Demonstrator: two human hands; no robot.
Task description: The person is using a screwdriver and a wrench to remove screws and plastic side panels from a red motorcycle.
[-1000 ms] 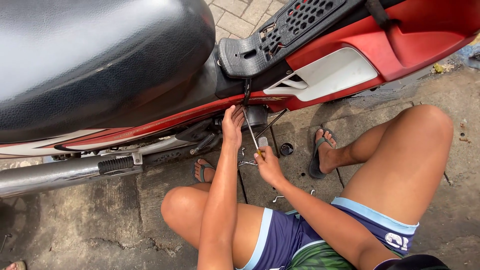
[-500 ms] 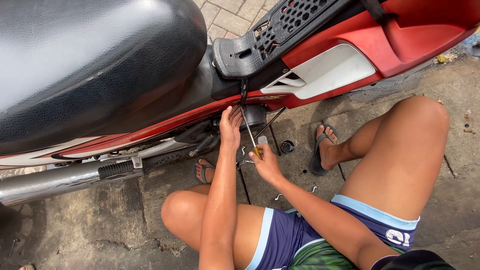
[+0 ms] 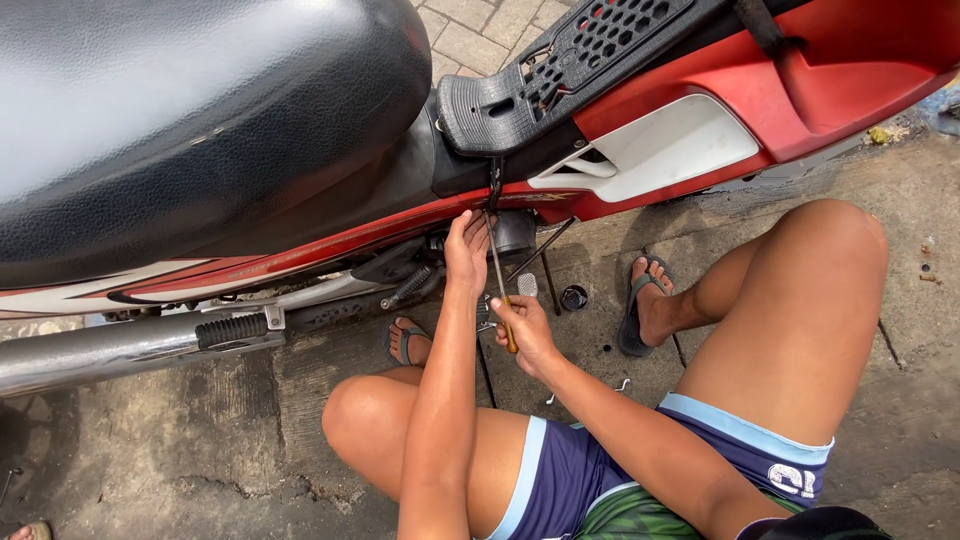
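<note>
Gripping a screwdriver (image 3: 499,280), right hand (image 3: 527,330) clamped; left hand (image 3: 466,250) seemingly curled against motorcycle (image 3: 660,150).

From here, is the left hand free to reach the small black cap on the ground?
Probably yes: the left hand rests on the motorbike, holding nothing visible, and the black cap lies uncovered nearby, past the right hand's screwdriver.

The screwdriver (image 3: 499,275) now angles upward toward the motorcycle's underside (image 3: 510,235).
</note>
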